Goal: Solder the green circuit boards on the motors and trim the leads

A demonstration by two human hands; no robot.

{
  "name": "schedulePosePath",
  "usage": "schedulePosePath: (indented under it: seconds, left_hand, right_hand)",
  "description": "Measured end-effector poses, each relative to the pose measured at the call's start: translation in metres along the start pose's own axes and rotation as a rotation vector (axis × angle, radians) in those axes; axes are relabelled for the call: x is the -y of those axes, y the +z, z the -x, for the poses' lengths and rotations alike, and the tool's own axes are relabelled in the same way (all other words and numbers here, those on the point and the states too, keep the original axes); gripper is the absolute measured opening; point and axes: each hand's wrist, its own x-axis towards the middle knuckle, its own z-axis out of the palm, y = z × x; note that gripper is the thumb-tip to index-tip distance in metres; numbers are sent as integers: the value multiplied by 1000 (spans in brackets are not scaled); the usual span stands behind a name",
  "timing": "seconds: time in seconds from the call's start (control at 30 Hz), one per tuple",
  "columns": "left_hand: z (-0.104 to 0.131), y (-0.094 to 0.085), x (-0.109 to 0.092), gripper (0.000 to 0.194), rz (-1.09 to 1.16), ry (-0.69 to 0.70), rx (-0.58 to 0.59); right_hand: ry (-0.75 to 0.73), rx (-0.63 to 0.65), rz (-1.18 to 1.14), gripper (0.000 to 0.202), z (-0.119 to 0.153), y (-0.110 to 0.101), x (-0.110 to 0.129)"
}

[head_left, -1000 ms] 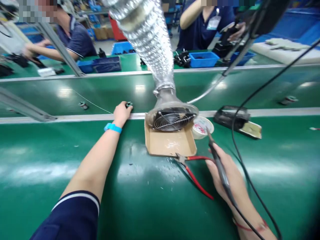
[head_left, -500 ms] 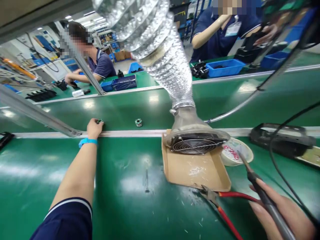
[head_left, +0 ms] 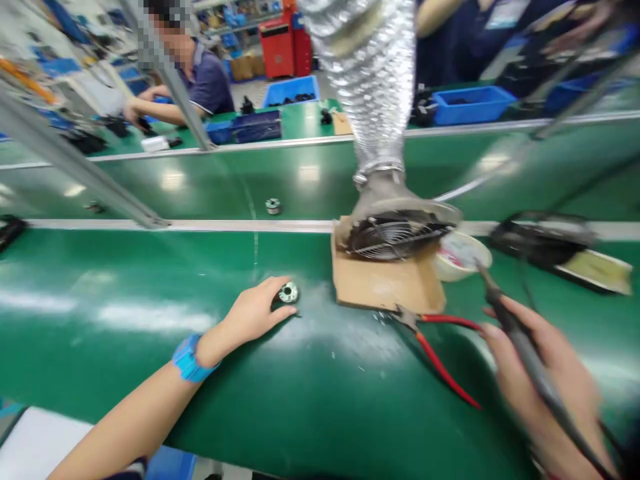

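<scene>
My left hand (head_left: 257, 310) has its thumb and fingers closed around a small round part (head_left: 289, 292) with a pale green top and a dark centre hole, low over the green bench. My right hand (head_left: 545, 380) grips a soldering iron (head_left: 520, 347), its tip pointing up and left near a white bowl (head_left: 463, 257) with pink and clear bits inside. Red-handled cutting pliers (head_left: 443, 363) lie spread on the bench, one handle end beside my right fingers. A second round part (head_left: 273, 206) stands on the conveyor past the rail.
A fume hood (head_left: 400, 227) with a grille and silver duct hangs over a cardboard tray (head_left: 390, 290). A dark plastic housing (head_left: 540, 237) lies at the right. A slanted metal post (head_left: 130, 197) stands left. Two people sit across the conveyor (head_left: 215, 183) near blue bins (head_left: 473, 105).
My left hand has come from the rail back and right over the bench, bringing a round part. The view has shifted downward. My right hand still holds the soldering iron.
</scene>
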Motion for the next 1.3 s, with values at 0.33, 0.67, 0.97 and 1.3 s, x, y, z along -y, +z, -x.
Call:
schedulePosePath:
  seconds: [0.33, 0.67, 0.97, 1.3]
  left_hand:
    - [13, 44, -65, 35, 401, 159, 157]
    - [39, 41, -108, 45, 669, 157, 261]
    - [44, 37, -109, 46, 554, 396, 167]
    - [44, 36, -109, 44, 501, 445, 130]
  right_hand:
    - [-42, -65, -409, 27, 36, -9, 71]
    - [-63, 445, -706, 36, 47, -20, 114]
    - [-48, 670, -781, 40, 35, -15, 123]
    - [-79, 682, -723, 38, 35, -10, 122]
